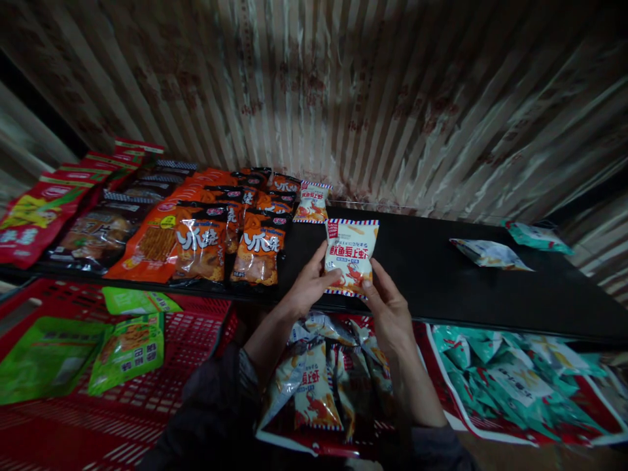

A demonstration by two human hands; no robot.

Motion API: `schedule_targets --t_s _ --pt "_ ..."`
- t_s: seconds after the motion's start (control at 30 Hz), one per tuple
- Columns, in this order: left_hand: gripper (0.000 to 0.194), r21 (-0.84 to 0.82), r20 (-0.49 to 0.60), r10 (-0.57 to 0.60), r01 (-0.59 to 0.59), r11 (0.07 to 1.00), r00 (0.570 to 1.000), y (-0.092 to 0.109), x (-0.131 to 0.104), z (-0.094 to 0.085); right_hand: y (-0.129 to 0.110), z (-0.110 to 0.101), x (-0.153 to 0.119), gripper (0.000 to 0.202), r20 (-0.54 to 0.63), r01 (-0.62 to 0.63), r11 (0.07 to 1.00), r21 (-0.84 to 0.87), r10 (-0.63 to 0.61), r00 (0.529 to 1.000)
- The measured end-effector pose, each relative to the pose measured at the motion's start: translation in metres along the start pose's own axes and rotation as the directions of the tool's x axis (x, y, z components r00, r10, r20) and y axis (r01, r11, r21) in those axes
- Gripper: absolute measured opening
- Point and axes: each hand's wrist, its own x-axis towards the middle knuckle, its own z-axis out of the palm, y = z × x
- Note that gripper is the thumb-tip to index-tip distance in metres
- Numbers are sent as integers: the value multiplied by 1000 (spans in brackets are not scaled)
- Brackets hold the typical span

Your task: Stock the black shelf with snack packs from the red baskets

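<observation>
Between my two hands is a white and yellow snack bag (351,252) with red lettering and striped ends, held upright over the black shelf (392,268). My left hand (309,281) grips its left edge, thumb across the lower front. On the right edge, my right hand (390,304) pinches the bag near its lower corner. A matching snack bag (313,201) stands behind it at the back of the shelf. Below my forearms, more bags of the same kind (316,386) fill a lined basket.
Orange snack bags (258,248), an orange stick-snack bag (152,242), dark bags (98,232) and red bags (42,209) line the shelf's left side. A silver-backed bag (490,254) and a teal bag (537,237) lie right. Below are a red basket (191,366) with green bags and a basket of teal bags (515,379).
</observation>
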Motion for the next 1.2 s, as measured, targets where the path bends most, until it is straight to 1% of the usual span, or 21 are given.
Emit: schedule_targets --t_s 0.1,0.23,0.3,0.43,0.53,0.57,0.63,0.73,0.8,0.9,1.03,1.1,1.2 --pt "87 62 -33 5 -3 998 999 -1 2 -1 8 2 0 68 19 30 999 -29 -30 999" --pt "75 171 -62 24 -13 985 998 -2 4 -3 15 2 1 68 16 45 998 -42 -44 999" --pt "72 197 -54 36 -24 980 998 -3 4 -6 17 2 2 67 6 42 998 -44 -42 999" --pt "74 247 -27 17 -10 969 999 -5 5 -10 19 2 3 63 -14 51 997 -58 -52 999" --pt "75 281 15 18 -22 959 1000 -7 5 -11 19 2 3 68 -31 49 998 -47 -50 998" --pt "75 284 12 16 -19 959 1000 -7 5 -11 18 2 3 70 -31 36 999 -38 -37 999" --pt "78 288 -33 -5 14 958 999 -6 5 -9 16 2 2 71 -29 2 1000 -27 -3 1000" --pt "77 316 -144 -16 61 947 989 -3 6 -8 11 2 3 66 -40 -17 999 -38 16 999" --pt "69 350 -182 21 45 936 983 -3 7 -9 9 4 8 62 -42 -9 999 -44 7 999" --pt "60 396 -194 114 -28 918 974 -4 9 -14 9 10 20 59 -34 23 998 -53 -25 999" --pt "55 423 -248 247 -125 897 937 -8 14 -22 13 23 37 57 -19 81 995 -64 -83 996" --pt "54 393 -259 264 -148 907 929 -6 16 -24 16 30 42 56 -19 88 995 -55 -89 996" --pt "55 319 -273 240 -148 936 932 -2 17 -25 20 36 45 55 -14 96 995 -37 -97 995"
